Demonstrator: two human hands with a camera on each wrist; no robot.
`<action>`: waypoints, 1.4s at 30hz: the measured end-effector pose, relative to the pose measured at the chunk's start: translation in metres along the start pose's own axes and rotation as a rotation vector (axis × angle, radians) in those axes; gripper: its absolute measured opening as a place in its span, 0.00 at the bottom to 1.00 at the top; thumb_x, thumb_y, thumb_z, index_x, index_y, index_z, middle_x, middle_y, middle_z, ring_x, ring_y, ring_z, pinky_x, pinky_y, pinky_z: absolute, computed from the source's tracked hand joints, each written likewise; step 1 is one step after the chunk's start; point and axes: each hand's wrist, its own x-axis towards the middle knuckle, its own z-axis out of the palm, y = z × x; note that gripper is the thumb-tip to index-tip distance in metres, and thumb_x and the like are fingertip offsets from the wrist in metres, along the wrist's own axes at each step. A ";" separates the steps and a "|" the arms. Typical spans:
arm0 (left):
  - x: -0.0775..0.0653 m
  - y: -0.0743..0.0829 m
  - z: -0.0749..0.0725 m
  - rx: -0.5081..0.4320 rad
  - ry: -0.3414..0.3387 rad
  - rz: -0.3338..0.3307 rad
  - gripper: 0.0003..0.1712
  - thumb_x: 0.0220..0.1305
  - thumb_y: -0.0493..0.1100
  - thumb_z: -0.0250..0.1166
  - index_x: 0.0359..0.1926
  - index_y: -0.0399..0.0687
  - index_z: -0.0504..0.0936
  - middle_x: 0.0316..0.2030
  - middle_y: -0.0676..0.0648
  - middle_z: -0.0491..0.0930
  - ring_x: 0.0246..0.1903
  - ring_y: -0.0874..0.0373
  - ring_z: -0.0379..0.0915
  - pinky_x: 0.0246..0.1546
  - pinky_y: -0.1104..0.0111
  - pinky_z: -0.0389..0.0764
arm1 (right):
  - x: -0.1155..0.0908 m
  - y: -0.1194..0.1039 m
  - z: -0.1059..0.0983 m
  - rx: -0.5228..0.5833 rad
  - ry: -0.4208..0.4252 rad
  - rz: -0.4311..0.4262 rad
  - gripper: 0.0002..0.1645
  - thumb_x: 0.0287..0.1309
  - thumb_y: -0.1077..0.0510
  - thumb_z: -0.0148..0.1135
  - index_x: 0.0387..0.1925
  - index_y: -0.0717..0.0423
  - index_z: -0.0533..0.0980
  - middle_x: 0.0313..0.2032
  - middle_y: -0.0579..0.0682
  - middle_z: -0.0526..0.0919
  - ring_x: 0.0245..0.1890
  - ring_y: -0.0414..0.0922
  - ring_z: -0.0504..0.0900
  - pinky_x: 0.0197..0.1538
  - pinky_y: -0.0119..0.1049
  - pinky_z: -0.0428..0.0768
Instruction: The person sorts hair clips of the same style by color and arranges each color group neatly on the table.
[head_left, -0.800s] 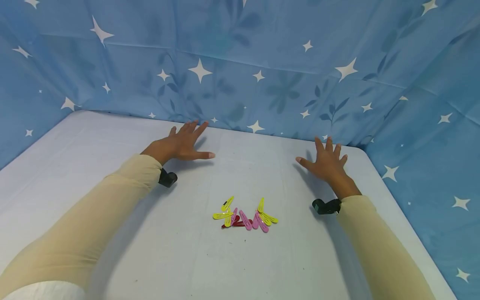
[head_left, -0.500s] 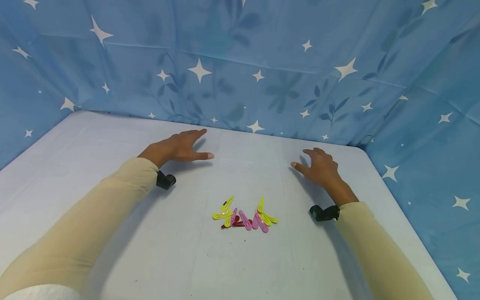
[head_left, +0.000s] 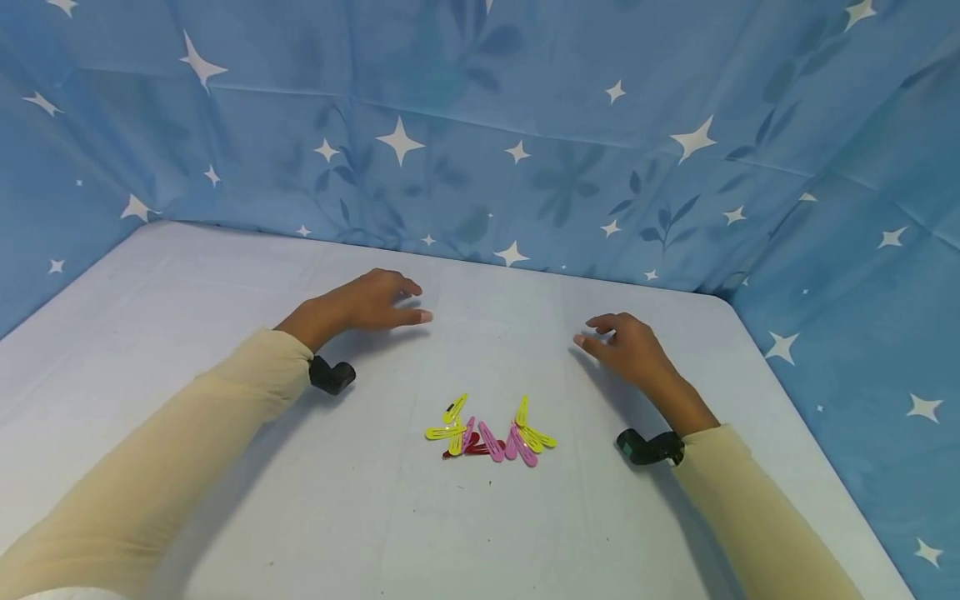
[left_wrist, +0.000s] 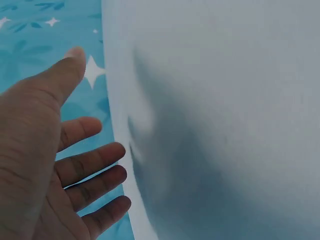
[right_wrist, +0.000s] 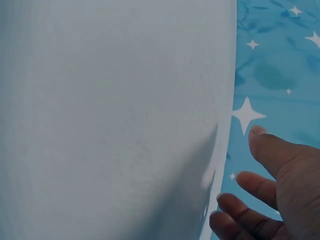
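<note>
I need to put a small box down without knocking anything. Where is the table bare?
Bare table lies left of the left hand, and near the front edge, below the clips. The strip between the left and right hand is also free. The only crowded spot is the clips' pile at the middle.

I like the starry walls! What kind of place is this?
Probably a small set-up work booth, not a real room: a plain white table is walled by blue star-printed cloth, and yellow, pink and red snap hair clips lie on it between two empty hands.
</note>
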 end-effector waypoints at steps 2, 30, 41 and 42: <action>-0.001 0.003 0.001 -0.033 0.012 -0.002 0.36 0.63 0.61 0.63 0.62 0.37 0.76 0.60 0.40 0.74 0.62 0.46 0.65 0.62 0.53 0.65 | -0.003 -0.002 0.001 0.015 -0.008 -0.005 0.29 0.64 0.46 0.62 0.55 0.64 0.77 0.47 0.60 0.79 0.42 0.53 0.75 0.40 0.45 0.75; -0.033 0.056 0.034 -0.366 -0.023 0.212 0.19 0.61 0.43 0.69 0.51 0.39 0.83 0.34 0.54 0.82 0.33 0.60 0.78 0.31 0.65 0.79 | -0.048 -0.045 0.024 0.232 -0.161 -0.205 0.17 0.58 0.56 0.70 0.48 0.56 0.83 0.33 0.45 0.81 0.32 0.44 0.76 0.31 0.36 0.76; -0.041 0.074 0.044 -0.351 -0.087 0.214 0.16 0.59 0.41 0.71 0.48 0.40 0.84 0.28 0.56 0.80 0.27 0.58 0.74 0.26 0.67 0.76 | -0.057 -0.054 0.030 0.250 -0.204 -0.223 0.18 0.54 0.58 0.72 0.47 0.57 0.83 0.34 0.45 0.81 0.32 0.44 0.76 0.33 0.36 0.78; -0.042 0.075 0.045 -0.342 -0.087 0.212 0.16 0.59 0.40 0.71 0.47 0.40 0.85 0.28 0.56 0.80 0.27 0.58 0.73 0.26 0.67 0.76 | -0.058 -0.055 0.031 0.251 -0.206 -0.224 0.18 0.54 0.58 0.73 0.47 0.57 0.83 0.35 0.46 0.81 0.32 0.45 0.76 0.33 0.36 0.78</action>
